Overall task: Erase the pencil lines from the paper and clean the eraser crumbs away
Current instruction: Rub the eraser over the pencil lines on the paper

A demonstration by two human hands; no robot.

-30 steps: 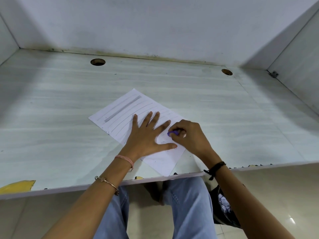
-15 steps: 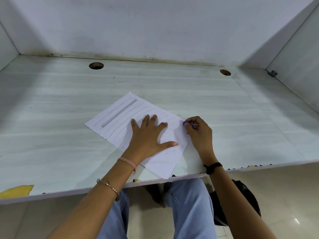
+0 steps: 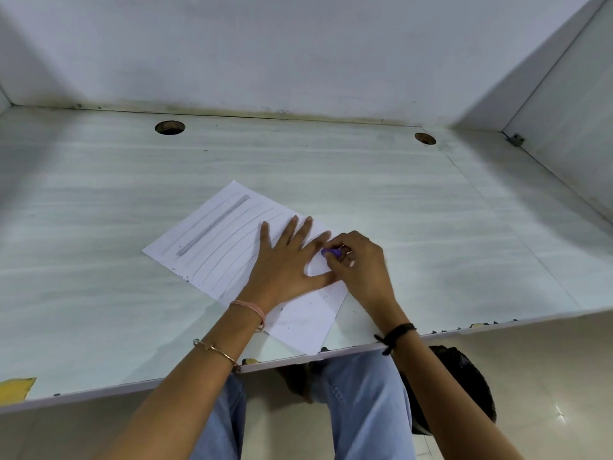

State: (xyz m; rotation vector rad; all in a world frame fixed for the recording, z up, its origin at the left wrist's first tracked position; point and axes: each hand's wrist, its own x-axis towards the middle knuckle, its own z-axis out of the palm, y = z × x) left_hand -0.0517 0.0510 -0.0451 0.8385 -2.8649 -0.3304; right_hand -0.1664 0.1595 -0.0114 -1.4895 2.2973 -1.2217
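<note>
Paper (image 3: 212, 247), a thin white sheet lying askew on the bench (image 3: 431, 210), is pinned flat under the left hand (image 3: 285, 260), whose fingers are straight and spread. The right hand (image 3: 360, 263), touching it, pinches a small purple eraser (image 3: 331, 252) in curled fingertips and holds it to the sheet in the gap between the left thumb and forefinger. Beyond the left fingertips run curved pencil lines (image 3: 229, 240) and one thick grey stroke (image 3: 212, 225); dark crumbs (image 3: 323, 297) speckle the sheet nearer the wrists. A round hole (image 3: 170, 127) and a second hole (image 3: 425, 138) lie far beyond both hands. Half a second ago the eraser was at the sheet's right edge, apart from the left hand. The bench is pale and streaked, its near edge chipped.
</note>
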